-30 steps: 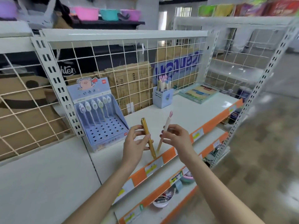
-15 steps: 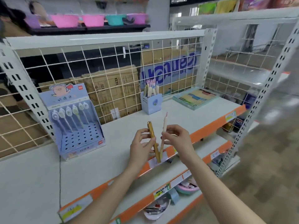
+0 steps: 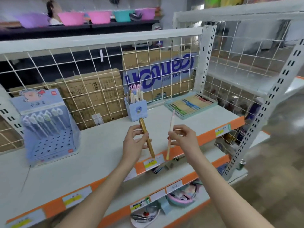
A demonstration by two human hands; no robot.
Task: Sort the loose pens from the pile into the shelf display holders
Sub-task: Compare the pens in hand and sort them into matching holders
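Above shelf edge, we note left hand (image 3: 134,142) pinching gold pen (image 3: 146,138), right hand (image 3: 181,137) pinching pink pen (image 3: 170,137). Blue cup holder (image 3: 137,109) at 12 o'clock. Risk: mis-sorting, fingertip slip.

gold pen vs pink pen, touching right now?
Apart. The head view shows bare shelf between the gold pen in the left hand and the pink pen in the right hand along their whole length.
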